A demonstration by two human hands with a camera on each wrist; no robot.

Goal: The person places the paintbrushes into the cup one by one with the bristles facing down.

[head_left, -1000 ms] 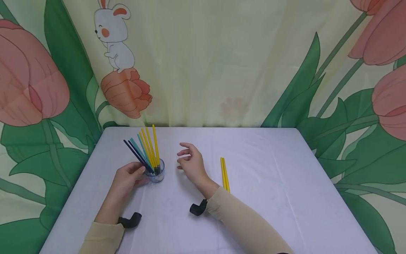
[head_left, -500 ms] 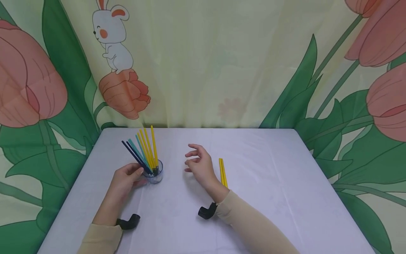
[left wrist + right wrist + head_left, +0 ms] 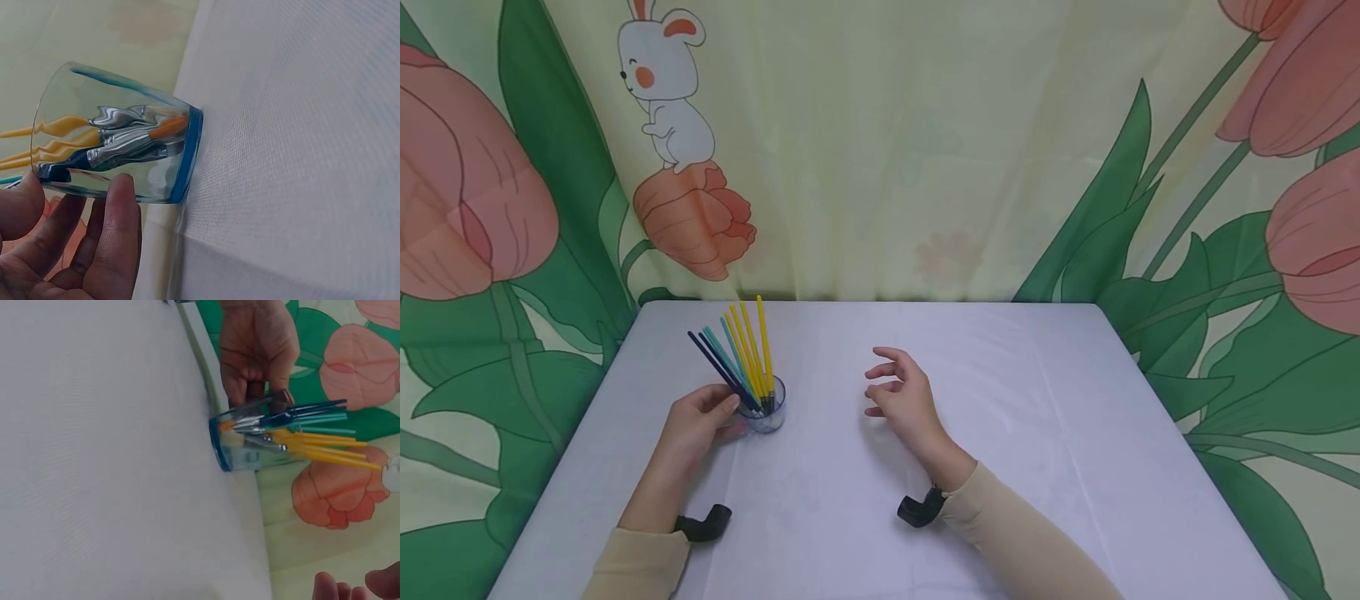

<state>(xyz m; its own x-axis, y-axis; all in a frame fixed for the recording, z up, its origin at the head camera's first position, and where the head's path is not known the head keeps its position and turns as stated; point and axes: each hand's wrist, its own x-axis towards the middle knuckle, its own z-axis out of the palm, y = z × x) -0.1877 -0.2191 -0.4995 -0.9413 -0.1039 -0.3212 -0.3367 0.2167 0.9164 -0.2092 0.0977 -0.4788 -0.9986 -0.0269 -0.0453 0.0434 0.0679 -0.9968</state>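
My left hand (image 3: 700, 417) holds the side of a clear glass cup (image 3: 147, 187) with a blue base, thumb near the rim and fingers along the wall. The cup stands upright on the table, towards its left side. Paintbrushes (image 3: 337, 456) lean inside it, bristles down, with yellow, turquoise and dark blue handles (image 3: 718, 367). My right hand (image 3: 910, 408) hovers over the table to the right of the cup, fingers loosely bent, holding nothing. Only its fingertips (image 3: 325, 587) show in the right wrist view.
A white cloth covers the table (image 3: 1060, 467). Behind it hangs a curtain (image 3: 880, 150) printed with tulips and a rabbit. Each wrist wears a black camera mount (image 3: 921, 508).
My right hand has moved rightward, away from the cup. Two yellow sticks seen earlier on the table are out of sight where the hand now is. My left hand stays at the cup.
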